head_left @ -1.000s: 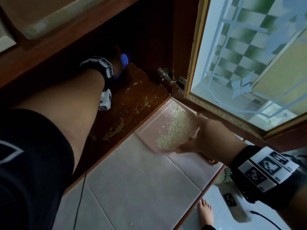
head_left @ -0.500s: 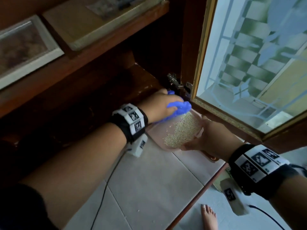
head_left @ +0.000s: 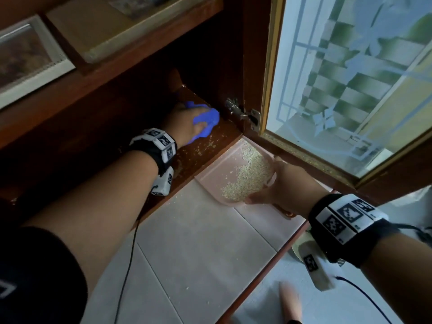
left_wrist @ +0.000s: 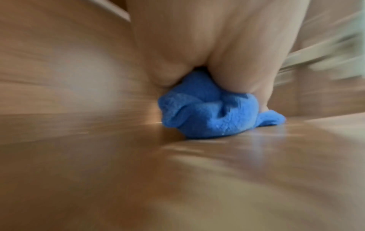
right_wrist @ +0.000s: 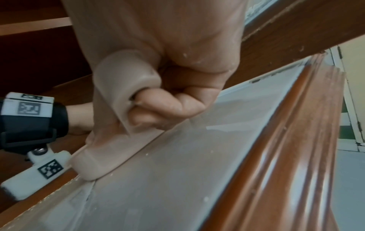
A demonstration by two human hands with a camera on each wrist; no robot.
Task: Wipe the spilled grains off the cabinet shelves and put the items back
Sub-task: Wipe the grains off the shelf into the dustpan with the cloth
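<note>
- Left hand fingers clench blue cloth on shelf.
- Right hand grips dustpan (loaded with grains).
- Risk: a tilted pan would likely spill them onto the counter.

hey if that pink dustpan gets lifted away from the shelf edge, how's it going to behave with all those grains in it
The pink dustpan looks like thin rigid plastic, so probably light and stiff. The loose grains piled near the right hand would likely slide if it tips. Its front lip is open, so tilting forward probably spills them.
</note>
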